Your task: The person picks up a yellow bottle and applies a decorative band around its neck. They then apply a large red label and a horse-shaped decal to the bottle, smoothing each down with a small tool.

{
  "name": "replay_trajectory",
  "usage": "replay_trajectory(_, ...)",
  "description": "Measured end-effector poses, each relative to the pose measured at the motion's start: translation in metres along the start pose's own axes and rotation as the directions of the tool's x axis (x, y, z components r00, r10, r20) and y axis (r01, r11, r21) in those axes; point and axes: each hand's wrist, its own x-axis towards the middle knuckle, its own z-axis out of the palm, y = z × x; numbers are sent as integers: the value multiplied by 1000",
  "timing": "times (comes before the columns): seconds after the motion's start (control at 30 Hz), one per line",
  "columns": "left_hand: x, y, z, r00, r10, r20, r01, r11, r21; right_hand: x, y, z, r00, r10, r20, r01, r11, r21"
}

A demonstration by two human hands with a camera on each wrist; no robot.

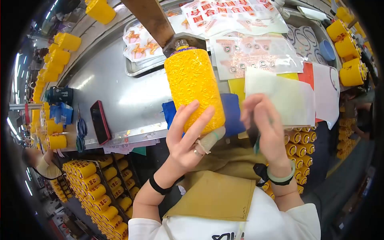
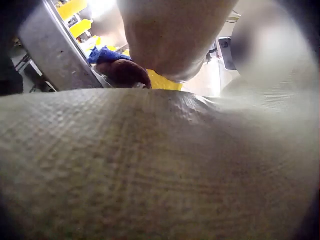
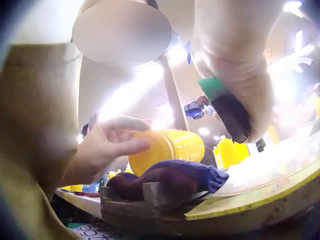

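My left hand (image 1: 185,138) grips the base end of a yellow embossed bottle (image 1: 194,86), two fingers spread over its side. A pale wrap covers the thumb, and a ring sits on one finger. In the right wrist view the bottle (image 3: 167,150) lies on its side over a dark blue cloth (image 3: 195,175). Its clear neck (image 1: 181,43) meets a dark metal bracket (image 1: 165,49) on a brown bar. To the right of the bottle, my right hand (image 1: 267,126) holds a small black piece with a green end (image 3: 227,112) in curled fingers, apart from the bottle.
Printed red transfer sheets (image 1: 228,14) and a pale sheet (image 1: 276,96) cover the table's right side. A metal tray (image 1: 132,72) holds horse-patterned sheets. A phone (image 1: 100,122) and scissors (image 1: 81,130) lie left. Yellow bottles (image 1: 96,192) stand stacked below and around.
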Motion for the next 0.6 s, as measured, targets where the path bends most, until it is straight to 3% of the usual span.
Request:
replay_trajectory(0.07,-2,-8,-8,1000,-15,23,18,989,-144,-3,1,-1,999,14,36,-15,1000,20)
replay_trajectory(0.1,-10,-8,-3,993,-91,-79,74,979,-192,-2,2,-7,999,20,-27,-20,1000,13)
replay_trajectory(0.13,-18,-7,1,993,-85,-77,68,978,-195,-2,4,-17,996,29,-89,-28,1000,6)
replay_trajectory(0.2,-28,-2,4,956,-225,-186,189,963,-193,0,11,-31,977,34,-212,-32,999,12)
replay_trajectory(0.27,-23,4,2,966,-224,-129,200,964,-174,2,8,-29,974,16,-228,-12,1000,20)
replay_trajectory(0.33,-3,6,1,999,-40,0,40,999,24,3,0,-13,989,34,-142,-34,999,2)
replay_trajectory(0.37,1,-2,-1,997,17,73,-14,999,-44,3,-2,-3,998,-20,-63,20,1000,0)
replay_trajectory(0.43,-7,-8,-4,1000,-20,5,21,994,-110,1,-2,1,1000,-28,5,28,1000,12)
replay_trajectory(0.5,-22,-9,5,978,-137,-158,99,969,-227,1,-2,-9,997,-7,-73,7,1000,-3)
replay_trajectory(0.6,-30,-2,-3,979,-187,-86,175,975,-134,7,3,-28,975,-1,-222,4,1000,12)
